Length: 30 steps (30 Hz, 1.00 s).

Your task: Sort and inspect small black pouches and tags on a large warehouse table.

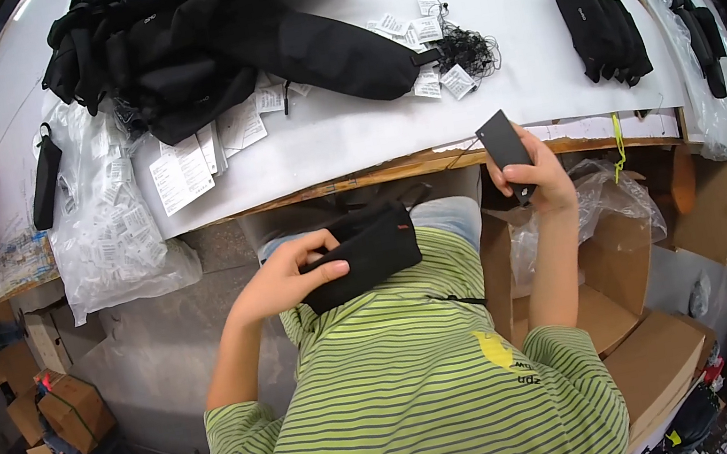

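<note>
My left hand grips a small black fabric pouch against my lap, thumb on its near face and fingers over its upper edge. A small red mark shows near the pouch's right end. Raised near the table's front edge, my right hand pinches a flat black hang tag between thumb and fingers. A thin dark string runs left from the tag. Beyond my hands on the white table lie a heap of black garments, a tangle of black strings and several white labels.
A clear plastic bag of labels hangs over the table's left edge, beside a stack of printed cards. Several black pouches lie at the right. Below them are open cardboard boxes with clear plastic and a yellow cord.
</note>
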Motion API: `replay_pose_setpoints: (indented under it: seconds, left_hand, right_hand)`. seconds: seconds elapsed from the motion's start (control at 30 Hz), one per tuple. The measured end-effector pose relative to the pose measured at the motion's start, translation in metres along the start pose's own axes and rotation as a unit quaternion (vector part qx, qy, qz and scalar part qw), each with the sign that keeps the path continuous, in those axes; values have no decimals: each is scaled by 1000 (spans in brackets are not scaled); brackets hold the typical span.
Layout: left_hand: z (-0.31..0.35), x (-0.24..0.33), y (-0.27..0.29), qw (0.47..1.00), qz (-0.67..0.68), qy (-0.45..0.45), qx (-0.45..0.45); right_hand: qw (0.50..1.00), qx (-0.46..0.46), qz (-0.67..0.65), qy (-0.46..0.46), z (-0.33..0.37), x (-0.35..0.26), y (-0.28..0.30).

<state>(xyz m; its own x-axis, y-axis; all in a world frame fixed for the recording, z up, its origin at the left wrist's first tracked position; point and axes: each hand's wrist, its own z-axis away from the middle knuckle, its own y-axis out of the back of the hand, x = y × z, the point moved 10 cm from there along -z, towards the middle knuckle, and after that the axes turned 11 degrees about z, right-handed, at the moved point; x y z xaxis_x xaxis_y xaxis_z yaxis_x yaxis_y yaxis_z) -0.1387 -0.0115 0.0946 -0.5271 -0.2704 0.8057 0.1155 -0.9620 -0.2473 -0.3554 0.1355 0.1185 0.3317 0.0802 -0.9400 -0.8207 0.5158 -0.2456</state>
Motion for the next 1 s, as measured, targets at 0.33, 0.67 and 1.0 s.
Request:
replay_pose_setpoints:
  seconds: [0.33, 0.67, 1.0]
  left_hand:
    - [-20, 1, -19, 991, -108, 22, -76]
    - [-21, 1, -23, 989, -128, 7, -81]
    - [-18, 16, -29, 986, -144, -14, -85]
  right_hand:
    - [819, 215, -527, -75, -18, 84, -29]
    - [893, 151, -421, -46, -35, 90, -44]
    - [896, 359, -246, -89, -15, 99, -10]
